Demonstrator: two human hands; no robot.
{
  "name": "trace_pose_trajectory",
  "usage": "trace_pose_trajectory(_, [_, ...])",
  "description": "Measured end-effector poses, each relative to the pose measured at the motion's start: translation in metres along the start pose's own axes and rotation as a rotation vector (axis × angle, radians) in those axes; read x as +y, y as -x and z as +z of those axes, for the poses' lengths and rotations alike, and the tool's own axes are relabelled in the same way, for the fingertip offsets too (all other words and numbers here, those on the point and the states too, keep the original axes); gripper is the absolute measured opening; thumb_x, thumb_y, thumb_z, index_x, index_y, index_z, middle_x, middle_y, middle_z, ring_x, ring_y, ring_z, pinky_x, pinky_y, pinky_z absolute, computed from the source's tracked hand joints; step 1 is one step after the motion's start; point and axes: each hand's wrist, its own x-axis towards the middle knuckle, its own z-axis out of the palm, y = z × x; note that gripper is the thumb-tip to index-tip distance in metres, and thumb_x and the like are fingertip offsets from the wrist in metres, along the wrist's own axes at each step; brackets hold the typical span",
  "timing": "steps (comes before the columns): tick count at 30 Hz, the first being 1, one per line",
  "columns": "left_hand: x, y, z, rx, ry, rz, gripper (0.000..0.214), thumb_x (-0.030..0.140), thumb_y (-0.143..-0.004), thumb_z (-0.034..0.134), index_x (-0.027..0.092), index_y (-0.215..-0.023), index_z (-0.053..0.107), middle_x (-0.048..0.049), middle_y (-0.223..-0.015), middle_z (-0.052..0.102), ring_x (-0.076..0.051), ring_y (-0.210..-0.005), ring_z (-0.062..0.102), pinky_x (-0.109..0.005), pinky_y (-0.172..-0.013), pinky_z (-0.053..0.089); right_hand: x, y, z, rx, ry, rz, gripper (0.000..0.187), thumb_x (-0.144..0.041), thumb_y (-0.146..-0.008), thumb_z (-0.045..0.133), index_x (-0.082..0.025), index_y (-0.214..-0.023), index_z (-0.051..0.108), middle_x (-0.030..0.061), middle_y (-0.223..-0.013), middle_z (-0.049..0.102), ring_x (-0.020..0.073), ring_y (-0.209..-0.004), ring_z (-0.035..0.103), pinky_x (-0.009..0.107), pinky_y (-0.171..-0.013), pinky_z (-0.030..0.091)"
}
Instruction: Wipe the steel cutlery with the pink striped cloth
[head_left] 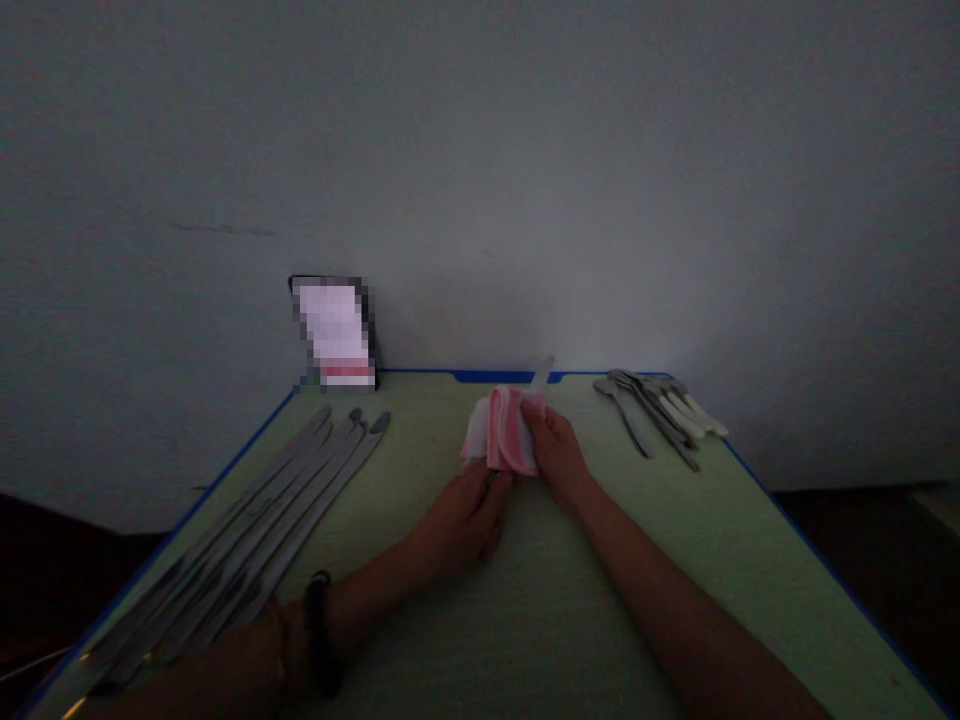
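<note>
My left hand (469, 515) and right hand (559, 455) pinch a pink-white cloth (504, 432) at middle of the green surface (525, 640); the knife blade (541, 372) sticks out, so one slip could cut my fingers.

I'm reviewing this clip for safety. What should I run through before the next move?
1. Left hand and right hand both on the cloth: ok.
2. Blade tip pointing away from the person: ok.
3. Left forearm apart from the knives: cannot tell, they overlap in view.
4. Hands apart from the spoons: ok.
5. Cloth clean: cannot tell, the light is dim.
</note>
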Motion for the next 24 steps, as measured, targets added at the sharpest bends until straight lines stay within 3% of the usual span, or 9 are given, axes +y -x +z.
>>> trace_pose_trajectory(3, [0.001,0.001,-0.002,-0.046,-0.035,0.020,0.026,0.041,-0.090,0.032,0.020,-0.080,0.044,0.0086,-0.043,0.042,-0.010,-0.039,0.044,-0.022,-0.045,0.038,0.000,-0.004,0.000,0.039,-0.143,0.083,0.031,-0.045,-0.076,0.058,-0.015,-0.073,0.063,-0.0025,-0.060,0.060,0.0092,-0.051,0.050,0.020,-0.048,0.039])
trace_pose_trajectory(8, [0.005,0.002,-0.004,-0.080,-0.192,0.084,0.028,0.039,-0.090,0.035,0.018,-0.086,0.053,0.0039,-0.056,0.054,-0.012,-0.051,0.051,-0.023,-0.052,0.038,-0.006,-0.021,-0.011,0.283,-0.583,0.249,0.021,-0.033,-0.084,0.049,-0.017,-0.078,0.062,-0.0012,-0.065,0.066,0.0115,-0.056,0.058,0.024,-0.055,0.050])
trace_pose_trajectory(12, [0.006,0.004,-0.005,-0.086,-0.262,0.120,0.030,0.038,-0.090,0.034,0.018,-0.087,0.058,0.0007,-0.069,0.058,-0.013,-0.060,0.053,-0.023,-0.056,0.037,-0.012,-0.029,-0.026,0.265,-0.802,0.185,0.026,-0.033,-0.089,0.039,-0.019,-0.090,0.061,0.0007,-0.071,0.068,0.0149,-0.069,0.065,0.030,-0.060,0.055])
trace_pose_trajectory(15, [0.005,0.007,-0.010,-0.152,-0.164,0.152,0.025,0.033,-0.085,0.042,0.019,-0.097,0.058,0.0008,-0.073,0.057,-0.013,-0.064,0.051,-0.023,-0.058,0.038,-0.014,-0.028,-0.030,0.250,-0.824,0.148,0.024,-0.030,-0.091,0.038,-0.019,-0.089,0.060,-0.0002,-0.070,0.068,0.0127,-0.065,0.064,0.028,-0.060,0.056])
trace_pose_trajectory(20, [0.001,0.014,-0.020,-0.442,0.235,0.138,0.048,0.031,-0.081,0.044,0.019,-0.127,0.040,0.0043,-0.067,0.048,-0.010,-0.054,0.043,-0.021,-0.050,0.038,-0.014,-0.025,-0.026,0.282,-0.738,0.153,0.011,-0.023,-0.085,0.049,-0.019,-0.079,0.058,-0.0049,-0.056,0.060,0.0074,-0.043,0.054,0.016,-0.041,0.048])
trace_pose_trajectory(24, [0.004,0.017,-0.021,-0.450,0.141,0.225,0.051,0.037,-0.083,0.050,0.018,-0.130,0.040,0.0007,-0.077,0.055,-0.012,-0.066,0.051,-0.022,-0.059,0.041,-0.014,-0.026,-0.026,0.342,-0.750,0.182,0.009,-0.021,-0.083,0.050,-0.020,-0.080,0.058,-0.0062,-0.056,0.060,0.0069,-0.042,0.054,0.016,-0.041,0.048])
